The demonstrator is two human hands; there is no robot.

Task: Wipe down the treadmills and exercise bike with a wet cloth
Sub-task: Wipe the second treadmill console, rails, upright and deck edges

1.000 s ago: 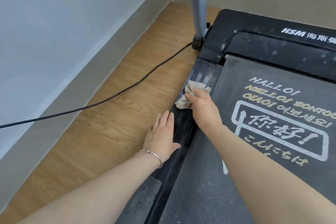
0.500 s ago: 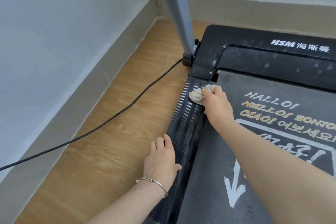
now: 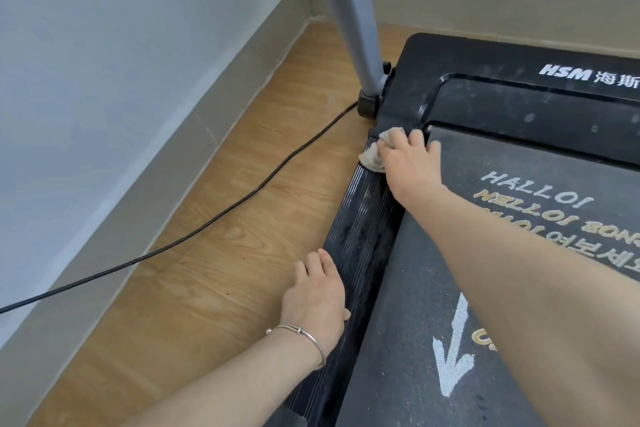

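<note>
The right hand lies palm down with its fingers bent over a crumpled pale cloth, gripping it and pressing it onto the treadmill. The cloth sits at the front end of the ribbed left rail, where the rail meets the black cover; part of it pokes out past the fingertips and part bulges to the left of the hand. The little finger reaches the edge of the belt, and the forearm stretches back across the belt's printed greetings and white arrow.

The left hand is flat and spread, fingers straight on the floor just beside the rail, thumb touching the rail's edge. A thin bracelet circles its wrist.

A grey post rises from a black foot at the treadmill's front left corner. A black cable runs from near that foot across the wooden floor to the left. Grey skirting lines the wall.
</note>
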